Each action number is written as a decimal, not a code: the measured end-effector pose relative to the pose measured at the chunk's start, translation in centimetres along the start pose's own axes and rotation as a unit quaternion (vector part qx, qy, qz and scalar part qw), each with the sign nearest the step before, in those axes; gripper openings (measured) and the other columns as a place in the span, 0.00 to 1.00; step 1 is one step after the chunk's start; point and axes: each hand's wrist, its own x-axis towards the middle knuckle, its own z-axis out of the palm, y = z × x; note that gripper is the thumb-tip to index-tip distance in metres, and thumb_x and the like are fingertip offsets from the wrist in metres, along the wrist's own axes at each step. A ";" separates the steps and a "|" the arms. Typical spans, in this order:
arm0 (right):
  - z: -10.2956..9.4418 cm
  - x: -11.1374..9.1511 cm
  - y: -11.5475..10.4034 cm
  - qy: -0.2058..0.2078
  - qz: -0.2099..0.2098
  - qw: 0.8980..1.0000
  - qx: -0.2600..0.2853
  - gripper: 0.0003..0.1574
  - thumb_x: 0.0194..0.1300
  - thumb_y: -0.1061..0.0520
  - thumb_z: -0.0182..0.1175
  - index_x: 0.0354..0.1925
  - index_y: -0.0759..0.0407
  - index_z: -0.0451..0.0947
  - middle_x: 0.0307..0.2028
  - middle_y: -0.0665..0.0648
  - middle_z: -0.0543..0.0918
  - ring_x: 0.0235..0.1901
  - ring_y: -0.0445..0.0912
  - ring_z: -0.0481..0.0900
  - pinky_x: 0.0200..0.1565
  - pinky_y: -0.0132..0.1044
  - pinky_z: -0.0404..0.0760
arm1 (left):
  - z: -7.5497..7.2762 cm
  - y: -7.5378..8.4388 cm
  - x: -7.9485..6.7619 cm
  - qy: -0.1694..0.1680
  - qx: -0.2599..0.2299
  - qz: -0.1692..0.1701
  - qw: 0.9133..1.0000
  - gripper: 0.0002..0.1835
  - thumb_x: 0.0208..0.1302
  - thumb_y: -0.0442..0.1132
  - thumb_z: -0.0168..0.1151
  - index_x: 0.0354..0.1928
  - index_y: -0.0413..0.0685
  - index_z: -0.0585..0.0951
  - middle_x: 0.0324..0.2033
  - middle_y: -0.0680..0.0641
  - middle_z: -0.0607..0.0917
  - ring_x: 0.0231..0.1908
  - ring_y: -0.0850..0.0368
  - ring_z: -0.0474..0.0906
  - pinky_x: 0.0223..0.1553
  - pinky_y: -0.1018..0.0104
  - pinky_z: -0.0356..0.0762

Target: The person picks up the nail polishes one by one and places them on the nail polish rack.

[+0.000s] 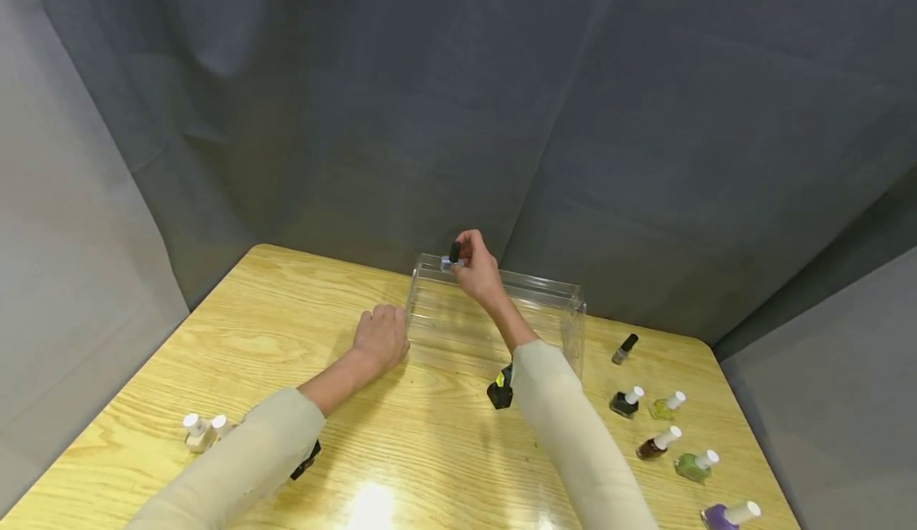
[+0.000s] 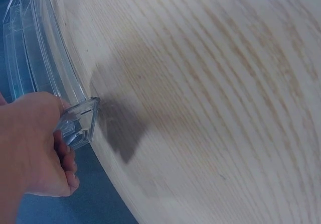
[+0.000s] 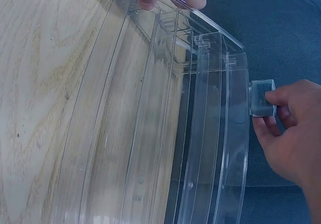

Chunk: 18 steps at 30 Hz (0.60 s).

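A clear acrylic tiered rack (image 1: 540,285) stands near the table's back edge. My left hand (image 1: 383,335) grips its left end; in the left wrist view the fingers curl round the clear side panel (image 2: 80,116). At the rack's top tier, toward the left, my right hand (image 1: 478,267) pinches a nail polish bottle with a black cap (image 1: 454,251) and a pale bluish body. The right wrist view has the bottle (image 3: 262,98) beside the top tier's edge, between thumb and fingers; whether it rests on the tier, I cannot tell.
On the right of the table stand several nail polish bottles, among them a black one (image 1: 625,404), a green one (image 1: 692,467) and a purple one (image 1: 719,516). Pale bottles with white caps (image 1: 200,435) are beside my left sleeve. A dark curtain (image 1: 401,116) hangs behind the table.
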 end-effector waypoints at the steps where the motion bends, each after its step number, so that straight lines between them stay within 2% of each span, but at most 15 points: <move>1: 0.0 0.1 0.0 -0.002 0.000 1.000 0.000 0.28 0.60 0.74 0.63 0.52 0.54 0.65 0.44 0.61 0.80 0.44 0.52 0.78 0.48 0.45 0.77 | -0.1 0.0 0.0 0.001 -0.002 0.001 1.000 0.19 0.72 0.52 0.57 0.42 0.42 0.68 0.31 0.48 0.67 0.34 0.53 0.64 0.35 0.61 0.67; 12: -0.2 0.4 0.1 -0.008 -0.003 0.999 -0.033 0.28 0.60 0.73 0.62 0.53 0.54 0.65 0.44 0.60 0.81 0.44 0.52 0.79 0.47 0.46 0.77 | -0.4 0.6 0.1 0.000 -0.018 -0.007 1.000 0.19 0.71 0.51 0.59 0.44 0.42 0.70 0.32 0.48 0.68 0.35 0.53 0.65 0.36 0.61 0.68; 18: 0.0 0.5 0.2 -0.013 -0.019 0.998 -0.053 0.28 0.60 0.73 0.63 0.53 0.55 0.66 0.43 0.60 0.81 0.44 0.52 0.79 0.49 0.46 0.76 | -0.2 0.5 0.0 -0.005 -0.005 -0.008 1.000 0.19 0.72 0.52 0.58 0.44 0.43 0.69 0.33 0.48 0.68 0.36 0.53 0.65 0.36 0.61 0.68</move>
